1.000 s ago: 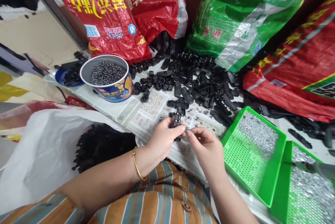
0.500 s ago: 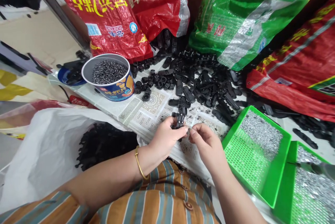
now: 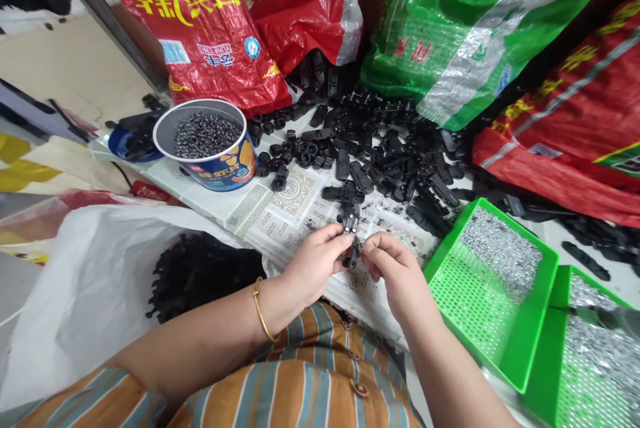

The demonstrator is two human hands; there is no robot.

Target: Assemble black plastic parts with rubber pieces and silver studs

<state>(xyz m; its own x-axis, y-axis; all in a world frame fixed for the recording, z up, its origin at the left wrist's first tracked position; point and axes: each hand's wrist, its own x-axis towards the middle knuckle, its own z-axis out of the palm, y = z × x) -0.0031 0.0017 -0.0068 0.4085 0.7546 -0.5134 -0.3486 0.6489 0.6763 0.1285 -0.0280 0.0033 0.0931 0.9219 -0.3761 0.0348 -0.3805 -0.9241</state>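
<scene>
Low in the middle of the table, my left hand (image 3: 317, 261) grips a small black plastic assembly (image 3: 351, 223) with silvery pins on its face. Its lower end pokes out below my thumb. Just to the right, my right hand (image 3: 393, 265) has thumb and forefinger pinched together beside the assembly; what lies between those fingertips is too small to make out. Loose black parts (image 3: 360, 178) lie directly beyond my hands.
A tub (image 3: 220, 178) of small dark pieces stands at the left. Green trays (image 3: 537, 321) with silvery pins are at the right. Red (image 3: 220, 75) and green sacks (image 3: 450, 35) line the back. A white bag (image 3: 90, 295) with black parts hangs at lower left.
The black assembly has turned in my left hand, so its lower end now shows below the thumb. My right hand's fingertips have shifted slightly and remain close to it.
</scene>
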